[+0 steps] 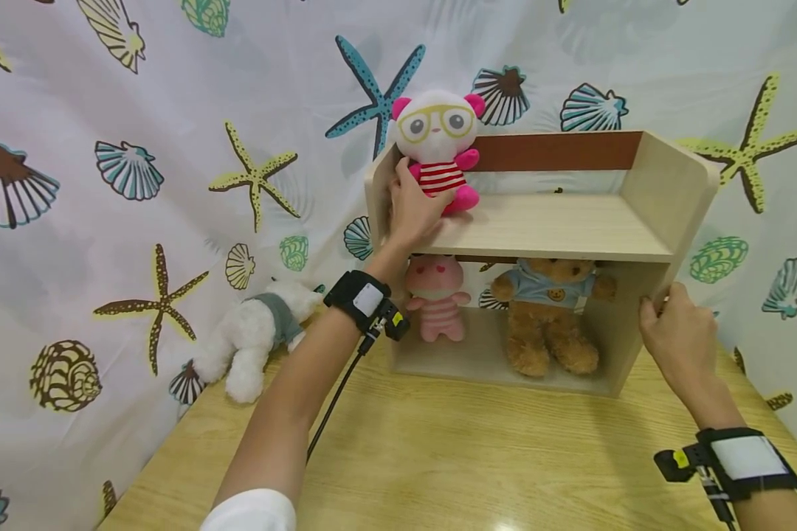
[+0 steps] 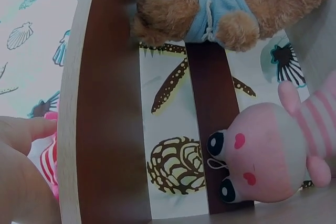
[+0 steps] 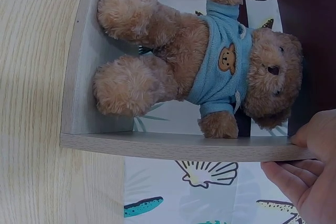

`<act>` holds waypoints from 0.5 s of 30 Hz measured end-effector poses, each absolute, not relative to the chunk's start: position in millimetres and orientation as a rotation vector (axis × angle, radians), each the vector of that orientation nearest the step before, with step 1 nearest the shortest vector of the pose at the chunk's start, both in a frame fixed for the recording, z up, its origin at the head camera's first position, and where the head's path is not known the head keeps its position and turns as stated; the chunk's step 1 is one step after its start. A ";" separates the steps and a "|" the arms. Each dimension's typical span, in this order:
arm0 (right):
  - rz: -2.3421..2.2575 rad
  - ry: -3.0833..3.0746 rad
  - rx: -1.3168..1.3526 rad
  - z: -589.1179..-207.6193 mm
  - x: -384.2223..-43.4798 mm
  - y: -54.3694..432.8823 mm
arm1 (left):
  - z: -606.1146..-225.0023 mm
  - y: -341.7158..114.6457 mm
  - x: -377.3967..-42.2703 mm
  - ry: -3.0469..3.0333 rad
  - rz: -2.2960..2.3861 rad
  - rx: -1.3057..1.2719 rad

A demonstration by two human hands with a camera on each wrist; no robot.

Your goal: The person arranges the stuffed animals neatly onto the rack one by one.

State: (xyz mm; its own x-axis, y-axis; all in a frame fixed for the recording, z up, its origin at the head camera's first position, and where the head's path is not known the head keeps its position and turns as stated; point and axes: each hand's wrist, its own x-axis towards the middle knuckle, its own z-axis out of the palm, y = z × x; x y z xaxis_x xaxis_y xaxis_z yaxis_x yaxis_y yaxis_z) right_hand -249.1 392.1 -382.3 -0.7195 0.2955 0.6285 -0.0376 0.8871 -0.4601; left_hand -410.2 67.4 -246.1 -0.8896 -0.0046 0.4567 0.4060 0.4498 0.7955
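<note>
On the left end of the upper shelf sits a panda plush with pink ears, yellow glasses and a striped shirt. My left hand grips its lower body, thumb and fingers on either side. With my right hand I hold the right side panel of the wooden shelf, thumb inside and fingers outside, as the right wrist view shows. In the lower compartment, a pink plush with striped body stands at the left. A brown teddy bear in a blue hoodie sits at the right.
A white plush with a grey-green garment lies on the wooden table, left of the shelf and near my left forearm. Behind everything hangs a curtain printed with shells and starfish. A cable runs down from the left wrist camera.
</note>
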 end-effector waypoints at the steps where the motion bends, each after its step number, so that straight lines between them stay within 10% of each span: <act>1: 0.580 -2.310 -0.183 -382.0 -249.3 392.1 | -246.5 66.8 -409.3 -2.312 -1.426 -0.338; 15: 0.558 -2.319 -0.206 -380.6 -252.1 390.4 | -252.9 54.6 -393.5 -2.320 -1.458 -0.371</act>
State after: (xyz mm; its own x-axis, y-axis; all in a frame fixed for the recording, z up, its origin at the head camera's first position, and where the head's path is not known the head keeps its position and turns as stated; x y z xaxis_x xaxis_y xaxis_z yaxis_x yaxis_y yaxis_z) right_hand -252.1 390.4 -380.6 -0.7208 0.3028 0.6235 -0.0140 0.8930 -0.4499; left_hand -393.5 54.6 -252.9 -0.8953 0.0235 0.4449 0.4111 0.4283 0.8047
